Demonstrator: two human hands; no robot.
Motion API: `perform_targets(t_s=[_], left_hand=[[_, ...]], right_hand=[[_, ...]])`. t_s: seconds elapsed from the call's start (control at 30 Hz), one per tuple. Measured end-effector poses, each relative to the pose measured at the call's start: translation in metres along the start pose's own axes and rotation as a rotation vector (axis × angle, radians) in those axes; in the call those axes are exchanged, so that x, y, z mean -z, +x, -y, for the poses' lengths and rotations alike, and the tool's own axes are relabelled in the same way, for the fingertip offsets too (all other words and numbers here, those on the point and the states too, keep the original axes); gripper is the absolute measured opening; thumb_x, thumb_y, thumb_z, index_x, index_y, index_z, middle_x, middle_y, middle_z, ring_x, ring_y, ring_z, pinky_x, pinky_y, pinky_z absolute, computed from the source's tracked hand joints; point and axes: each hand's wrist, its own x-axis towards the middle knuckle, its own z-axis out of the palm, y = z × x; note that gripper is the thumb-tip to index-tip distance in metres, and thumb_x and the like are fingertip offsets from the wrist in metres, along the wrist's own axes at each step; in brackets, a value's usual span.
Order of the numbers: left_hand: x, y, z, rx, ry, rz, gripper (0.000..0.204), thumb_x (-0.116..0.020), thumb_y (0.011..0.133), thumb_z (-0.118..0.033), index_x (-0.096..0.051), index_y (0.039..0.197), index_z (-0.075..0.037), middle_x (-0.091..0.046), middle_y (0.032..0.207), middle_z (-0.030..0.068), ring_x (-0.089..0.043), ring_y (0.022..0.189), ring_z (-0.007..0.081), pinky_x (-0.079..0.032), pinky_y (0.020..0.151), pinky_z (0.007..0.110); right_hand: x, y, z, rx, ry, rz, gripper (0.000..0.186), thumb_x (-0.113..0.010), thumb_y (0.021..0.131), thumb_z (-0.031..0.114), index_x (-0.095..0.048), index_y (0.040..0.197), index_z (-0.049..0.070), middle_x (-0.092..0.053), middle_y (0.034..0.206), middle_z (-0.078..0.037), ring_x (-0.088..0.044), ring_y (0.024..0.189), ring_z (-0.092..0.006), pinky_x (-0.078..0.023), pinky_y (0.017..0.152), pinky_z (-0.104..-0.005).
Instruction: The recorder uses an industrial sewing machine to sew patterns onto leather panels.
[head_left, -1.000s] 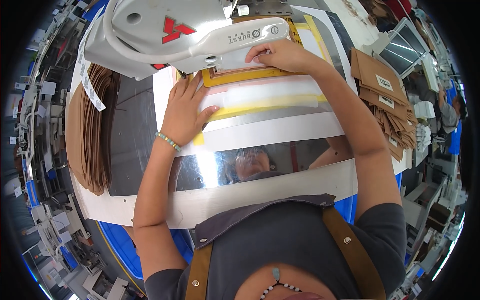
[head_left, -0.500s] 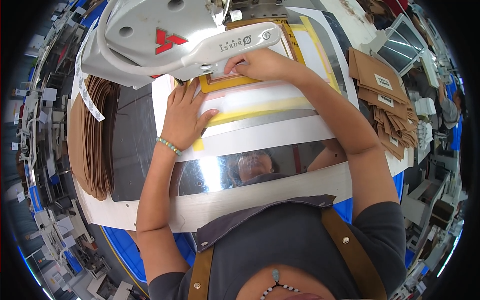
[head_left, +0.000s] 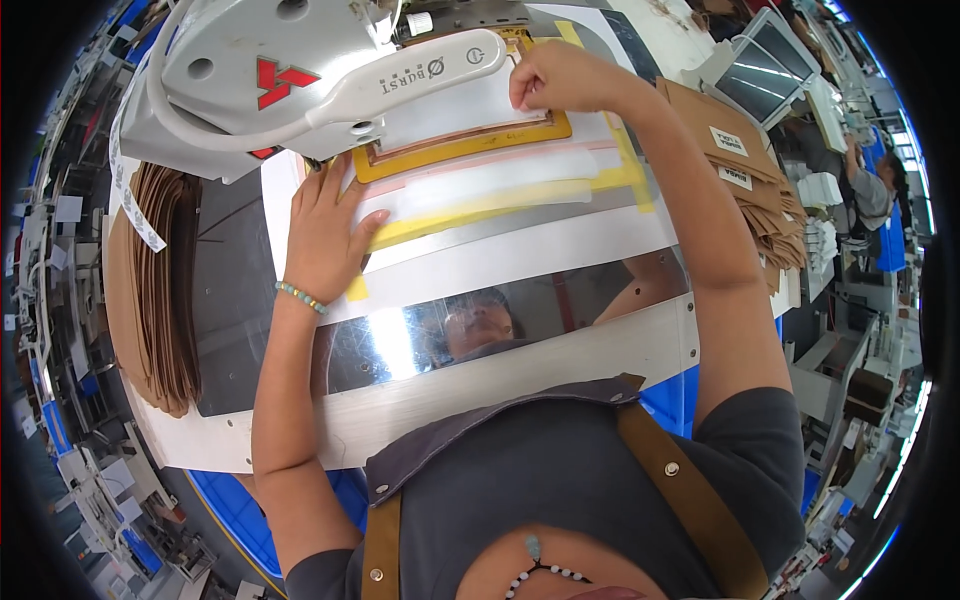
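Observation:
My left hand (head_left: 324, 235) lies flat with its fingers stretched, on the left part of a white sheet edged with yellow tape (head_left: 410, 228). Its fingertips reach the left end of a yellow frame (head_left: 470, 155). White material (head_left: 450, 122) shows inside that frame. Over the frame's right side is my right hand (head_left: 565, 78), fingers curled and pressed together; whatever they may pinch is hidden. A white sewing machine head (head_left: 240, 60) with a pale wand-shaped lamp (head_left: 420, 80) hangs over the left and far part of the frame.
A stack of folded brown pieces (head_left: 150, 300) stands at the left. More brown pieces with white labels (head_left: 720, 140) lie at the right, below a tilted screen (head_left: 760, 60). A shiny metal plate (head_left: 520, 320) runs along the near side of the table (head_left: 540, 375).
My right hand has moved from the middle of the frame to its right side, fingers now more curled. My left hand stays flat in its place. The whole view has shifted slightly.

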Motion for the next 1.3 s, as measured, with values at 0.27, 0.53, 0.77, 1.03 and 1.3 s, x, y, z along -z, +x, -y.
perform_targets(t_s=[0.27, 0.53, 0.77, 1.03, 1.3], left_hand=[[-0.001, -0.001, -0.001, -0.008, -0.003, -0.004, 0.059, -0.058, 0.105, -0.044, -0.061, 0.148, -0.004, -0.043, 0.165, 0.0205, -0.037, 0.151, 0.0411, -0.027, 0.127, 0.050], [-0.003, -0.002, 0.001, -0.022, -0.004, -0.027, 0.058, -0.058, 0.105, -0.043, -0.061, 0.146, -0.003, -0.043, 0.166, 0.0205, -0.038, 0.150, 0.0419, -0.027, 0.126, 0.050], [-0.004, 0.000, 0.003, -0.015, 0.020, -0.023, 0.059, -0.057, 0.106, -0.045, -0.061, 0.147, -0.004, -0.043, 0.166, 0.0199, -0.037, 0.151, 0.0427, -0.028, 0.126, 0.050], [-0.003, -0.003, 0.003, 0.029, 0.011, -0.007, 0.057, -0.058, 0.105, -0.046, -0.062, 0.147, -0.007, -0.043, 0.167, 0.0186, -0.037, 0.151, 0.0429, -0.028, 0.126, 0.049], [-0.001, 0.000, -0.001, -0.009, -0.036, -0.036, 0.058, -0.059, 0.105, -0.048, -0.064, 0.146, -0.008, -0.045, 0.164, 0.0180, -0.037, 0.151, 0.0422, -0.029, 0.126, 0.050]], right_hand=[[-0.003, -0.003, 0.009, -0.085, -0.112, 0.080, 0.012, -0.069, 0.083, 0.005, -0.079, 0.090, 0.003, -0.075, 0.081, -0.008, -0.070, 0.075, -0.0184, -0.054, 0.069, -0.0349], [0.001, 0.002, 0.029, -0.166, -0.321, 0.256, 0.020, -0.063, 0.085, 0.004, -0.079, 0.096, 0.006, -0.075, 0.100, -0.009, -0.071, 0.095, -0.0241, -0.056, 0.080, -0.0359], [-0.038, -0.012, -0.001, 0.083, -0.603, -0.070, 0.019, -0.055, 0.092, 0.006, -0.073, 0.095, 0.001, -0.064, 0.121, -0.015, -0.068, 0.105, -0.0308, -0.057, 0.087, -0.0442], [0.003, 0.000, 0.053, -0.044, -0.322, -0.075, 0.033, -0.050, 0.094, 0.002, -0.079, 0.108, 0.005, -0.071, 0.113, -0.015, -0.067, 0.107, -0.0320, -0.055, 0.099, -0.0451], [-0.066, 0.046, 0.070, 0.360, -0.129, -0.054, 0.050, -0.052, 0.097, -0.001, -0.078, 0.131, 0.025, -0.068, 0.119, -0.013, -0.067, 0.111, -0.0331, -0.053, 0.100, -0.0423]])
